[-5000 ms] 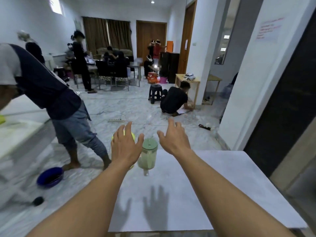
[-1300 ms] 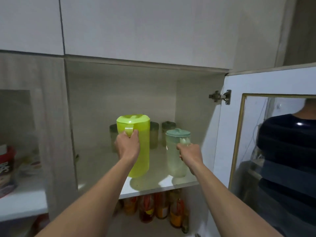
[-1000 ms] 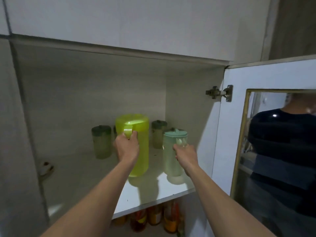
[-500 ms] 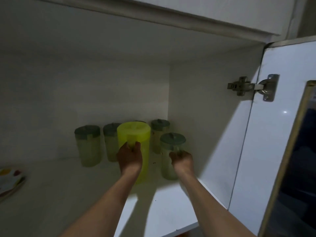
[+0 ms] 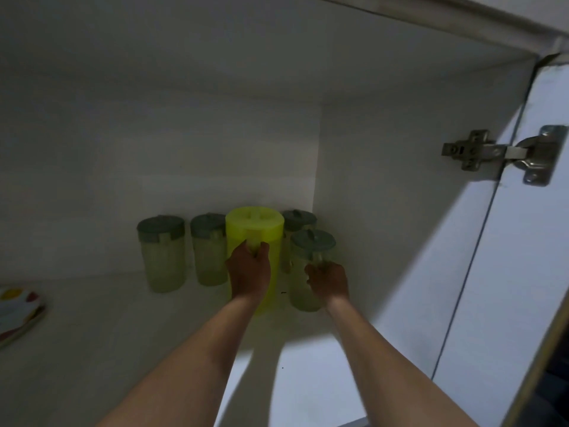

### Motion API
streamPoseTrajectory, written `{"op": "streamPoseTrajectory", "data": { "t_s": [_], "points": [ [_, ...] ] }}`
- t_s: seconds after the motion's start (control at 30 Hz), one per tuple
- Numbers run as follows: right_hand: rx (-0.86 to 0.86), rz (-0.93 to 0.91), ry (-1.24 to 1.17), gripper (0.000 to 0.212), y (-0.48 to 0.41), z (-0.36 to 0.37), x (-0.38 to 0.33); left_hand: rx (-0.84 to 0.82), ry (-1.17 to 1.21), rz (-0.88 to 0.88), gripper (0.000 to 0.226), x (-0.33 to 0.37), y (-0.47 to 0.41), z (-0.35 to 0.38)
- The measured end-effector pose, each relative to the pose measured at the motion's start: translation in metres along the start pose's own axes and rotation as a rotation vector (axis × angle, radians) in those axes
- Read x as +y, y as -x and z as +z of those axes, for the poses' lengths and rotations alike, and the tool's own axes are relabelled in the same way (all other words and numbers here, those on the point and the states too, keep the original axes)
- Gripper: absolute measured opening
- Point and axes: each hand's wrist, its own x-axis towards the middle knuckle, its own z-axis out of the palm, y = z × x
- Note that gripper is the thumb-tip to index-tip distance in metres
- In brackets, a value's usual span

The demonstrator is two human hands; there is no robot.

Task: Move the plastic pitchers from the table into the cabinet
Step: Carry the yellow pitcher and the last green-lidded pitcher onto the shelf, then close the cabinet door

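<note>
1. Now both hands are deep in the cabinet (image 5: 385, 180). The left hand (image 5: 248, 274) is curled around the handle of the yellow pitcher (image 5: 255, 229). The right hand (image 5: 328, 281) is curled around the handle of the pale pitcher (image 5: 312, 245).
2. Both pitchers stand upright on the shelf (image 5: 123, 334), near the back right corner. They are side by side and close together.
3. I think the pitchers are light. They are thin plastic and look empty, though the dim light makes that hard to be sure of.
4. Plastic like this is stiff but can slide on a smooth shelf. The handle is the best place to hold, and each hand has it.
5. The lids may only sit loose, so tipping could pop one off.
6. Three more pale pitchers (image 5: 161, 254) stand behind and to the left. The yellow one hides part of them.
7. The hands cover both handles, so I cannot see the finger grip well.
8. A colourful thing (image 5: 18, 312) on the far left is cut off, and I cannot tell what it is.
9. The door (image 5: 523, 272) is open on the right.
</note>
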Motion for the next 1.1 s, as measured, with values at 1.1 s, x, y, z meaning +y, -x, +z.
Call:
{"op": "streamPoseTrajectory", "data": {
  "t_s": [1.1],
  "points": [
    [0.343,-0.331,0.984,0.056,0.324,-0.277,-0.121,-0.373,-0.079,0.778,0.044,0.195,0.163,-0.121]
  ]
}}
